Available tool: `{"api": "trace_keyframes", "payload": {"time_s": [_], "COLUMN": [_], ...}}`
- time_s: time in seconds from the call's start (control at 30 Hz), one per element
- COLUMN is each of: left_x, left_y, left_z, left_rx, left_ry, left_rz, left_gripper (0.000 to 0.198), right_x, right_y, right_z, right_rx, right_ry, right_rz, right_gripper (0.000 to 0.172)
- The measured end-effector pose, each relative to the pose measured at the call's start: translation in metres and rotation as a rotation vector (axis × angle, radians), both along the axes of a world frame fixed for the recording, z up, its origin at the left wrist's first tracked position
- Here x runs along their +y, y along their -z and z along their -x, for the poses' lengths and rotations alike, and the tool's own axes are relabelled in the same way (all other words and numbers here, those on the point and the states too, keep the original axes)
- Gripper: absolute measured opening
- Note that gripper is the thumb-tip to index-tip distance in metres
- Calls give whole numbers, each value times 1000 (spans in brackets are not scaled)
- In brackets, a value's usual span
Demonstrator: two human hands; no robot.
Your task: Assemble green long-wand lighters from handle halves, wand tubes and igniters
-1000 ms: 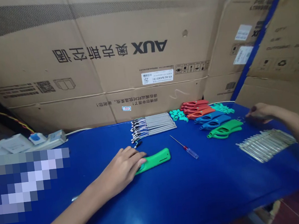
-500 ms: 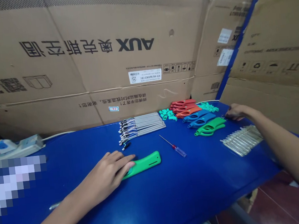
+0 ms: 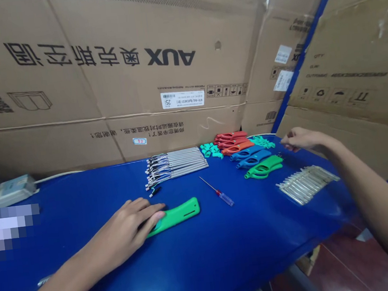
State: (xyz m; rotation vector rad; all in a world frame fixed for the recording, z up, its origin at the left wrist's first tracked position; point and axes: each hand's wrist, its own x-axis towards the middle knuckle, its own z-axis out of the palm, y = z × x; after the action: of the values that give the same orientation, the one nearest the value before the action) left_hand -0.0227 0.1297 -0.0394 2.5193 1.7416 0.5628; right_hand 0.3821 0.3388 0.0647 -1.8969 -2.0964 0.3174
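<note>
My left hand (image 3: 124, 228) lies flat with fingers stretched over the near end of a green plastic handle shell (image 3: 177, 215) on the blue table (image 3: 227, 254). My right hand (image 3: 298, 139) hovers just above the table's far right corner, fingers pinched together on something too small to make out, beside a green handle shell (image 3: 263, 168) and blue shells (image 3: 251, 156). A small screwdriver (image 3: 217, 192) with a red and clear grip lies between the two hands.
Red shells (image 3: 232, 142), small teal parts (image 3: 210, 150), a row of metal tubes with wires (image 3: 177, 164) and clear tubes (image 3: 306, 183) lie on the table. Large cardboard boxes (image 3: 136, 68) wall the back. A power strip (image 3: 6, 191) sits at left.
My right hand has lifted slightly from the table corner with its fingers pinched. The camera has swung right, so everything has shifted left in view. The left hand stays on the green shell.
</note>
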Motion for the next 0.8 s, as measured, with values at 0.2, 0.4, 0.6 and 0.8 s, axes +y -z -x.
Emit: {"api": "trace_keyframes", "payload": {"time_s": [0.2,0.4,0.6,0.8], "left_x": [-3,-8,-11,-15], "left_y": [-10,-14,-13,-9], "left_z": [-5,4,-3,-22], "left_rx": [-5,48,26,62], "left_ry": [22,66,45,70], "left_rz": [27,118,30,64], "left_gripper": [47,39,38,43], "right_x": [-74,-111,-111,-108], "right_y": [-1,37,56,63], "right_z": [92,174,173,163], "right_rx": [35,-312,-368,-257], "right_ry": [-511,-870,-902,-923], "right_rz": [281,259,241,220], "right_gripper": [13,4,12,11]}}
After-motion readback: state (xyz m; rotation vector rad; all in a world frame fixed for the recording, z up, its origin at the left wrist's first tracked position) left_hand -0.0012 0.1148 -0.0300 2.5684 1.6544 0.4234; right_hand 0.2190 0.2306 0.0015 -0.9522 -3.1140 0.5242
